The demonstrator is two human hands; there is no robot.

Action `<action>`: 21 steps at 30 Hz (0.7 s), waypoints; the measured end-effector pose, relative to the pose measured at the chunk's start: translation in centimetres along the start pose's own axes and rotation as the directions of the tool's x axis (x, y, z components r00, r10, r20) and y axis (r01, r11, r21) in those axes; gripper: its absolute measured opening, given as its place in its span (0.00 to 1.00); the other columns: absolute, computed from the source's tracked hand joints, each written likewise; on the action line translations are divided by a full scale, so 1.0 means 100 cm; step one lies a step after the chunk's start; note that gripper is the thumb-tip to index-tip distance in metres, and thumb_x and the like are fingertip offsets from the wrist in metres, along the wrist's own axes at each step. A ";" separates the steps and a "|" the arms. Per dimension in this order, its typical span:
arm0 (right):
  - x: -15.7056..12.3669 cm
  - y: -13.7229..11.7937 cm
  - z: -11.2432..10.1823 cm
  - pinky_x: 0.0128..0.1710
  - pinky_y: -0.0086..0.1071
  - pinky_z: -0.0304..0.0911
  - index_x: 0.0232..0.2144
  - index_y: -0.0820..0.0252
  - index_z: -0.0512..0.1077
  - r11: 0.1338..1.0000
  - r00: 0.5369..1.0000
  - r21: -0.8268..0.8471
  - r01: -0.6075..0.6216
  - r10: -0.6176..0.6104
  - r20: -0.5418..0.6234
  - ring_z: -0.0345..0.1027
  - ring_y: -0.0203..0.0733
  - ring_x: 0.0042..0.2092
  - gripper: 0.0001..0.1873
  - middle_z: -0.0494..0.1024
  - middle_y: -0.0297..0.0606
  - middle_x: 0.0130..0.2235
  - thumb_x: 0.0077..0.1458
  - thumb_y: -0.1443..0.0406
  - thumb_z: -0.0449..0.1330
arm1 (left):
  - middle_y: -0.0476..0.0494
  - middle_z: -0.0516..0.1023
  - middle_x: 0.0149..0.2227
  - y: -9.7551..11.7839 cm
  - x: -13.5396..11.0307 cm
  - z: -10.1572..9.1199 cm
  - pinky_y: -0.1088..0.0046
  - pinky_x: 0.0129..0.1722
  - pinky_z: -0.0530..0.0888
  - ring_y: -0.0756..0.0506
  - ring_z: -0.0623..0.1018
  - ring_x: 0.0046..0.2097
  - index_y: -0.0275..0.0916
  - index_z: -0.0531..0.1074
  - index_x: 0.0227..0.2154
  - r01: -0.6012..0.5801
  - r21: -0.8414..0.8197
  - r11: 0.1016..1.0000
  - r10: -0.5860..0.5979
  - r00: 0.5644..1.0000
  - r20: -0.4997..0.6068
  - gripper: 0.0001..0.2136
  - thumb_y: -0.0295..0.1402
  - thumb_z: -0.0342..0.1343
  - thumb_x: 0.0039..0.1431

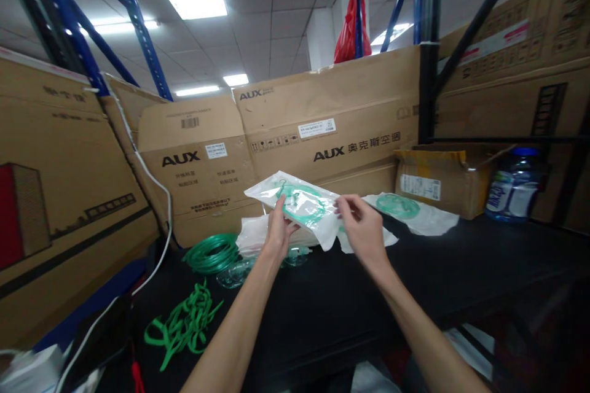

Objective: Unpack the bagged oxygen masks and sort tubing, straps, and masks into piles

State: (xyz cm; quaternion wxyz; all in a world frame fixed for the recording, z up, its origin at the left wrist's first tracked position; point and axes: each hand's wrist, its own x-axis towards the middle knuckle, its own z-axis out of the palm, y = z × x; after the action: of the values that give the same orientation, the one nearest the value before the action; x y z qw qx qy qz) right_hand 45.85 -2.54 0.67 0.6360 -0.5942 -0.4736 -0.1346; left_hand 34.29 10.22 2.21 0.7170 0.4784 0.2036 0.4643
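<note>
A clear pouch (306, 201) is held above and right of the green coil (211, 253), its long axis slanting down away from it. The left hand (278, 230), nearer the coil, clasps the pouch's near edge; the right hand (363, 224), farther off, pinches its right end.

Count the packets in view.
At least 3: one packet in left hand and right hand, another lying rightmost, a third behind right hand. White wrapping further left may be another.

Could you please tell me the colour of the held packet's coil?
The coil in the flat, shiny plastic packet is pale green, clearest in head view.
</note>
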 end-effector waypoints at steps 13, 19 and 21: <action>-0.023 0.035 -0.003 0.11 0.22 0.40 0.14 0.62 0.69 0.695 0.775 0.348 -0.629 0.527 0.349 0.49 0.26 0.10 0.24 0.65 0.30 0.11 0.52 0.54 0.67 | 0.37 0.80 0.54 -0.008 0.002 -0.018 0.58 0.46 0.79 0.35 0.79 0.54 0.39 0.74 0.54 0.023 0.097 0.995 -0.021 1.000 -0.013 0.26 0.53 0.44 0.69; -0.026 0.032 0.005 0.09 0.19 0.38 0.23 0.63 0.68 0.409 0.599 0.437 -0.801 0.521 0.609 0.41 0.22 0.11 0.21 0.66 0.24 0.16 0.63 0.56 0.61 | 0.34 0.83 0.48 -0.020 0.004 -0.014 0.55 0.51 0.77 0.34 0.80 0.52 0.35 0.74 0.54 -0.007 0.159 0.987 0.018 0.998 -0.068 0.31 0.55 0.38 0.70; -0.025 0.030 0.011 0.10 0.19 0.39 0.31 0.63 0.69 0.340 0.590 0.483 -0.807 0.498 0.635 0.42 0.22 0.13 0.15 0.65 0.21 0.20 0.67 0.58 0.59 | 0.34 0.83 0.49 -0.024 0.005 -0.013 0.58 0.56 0.74 0.36 0.80 0.54 0.34 0.76 0.52 -0.046 0.182 0.982 0.059 0.996 -0.064 0.30 0.54 0.38 0.71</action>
State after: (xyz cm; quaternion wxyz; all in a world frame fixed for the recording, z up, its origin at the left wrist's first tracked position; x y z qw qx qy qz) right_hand 46.28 -1.77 -3.27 0.7095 -0.4368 -0.3093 0.4583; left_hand 34.75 11.07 -0.45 0.6510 0.5301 0.2567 0.4789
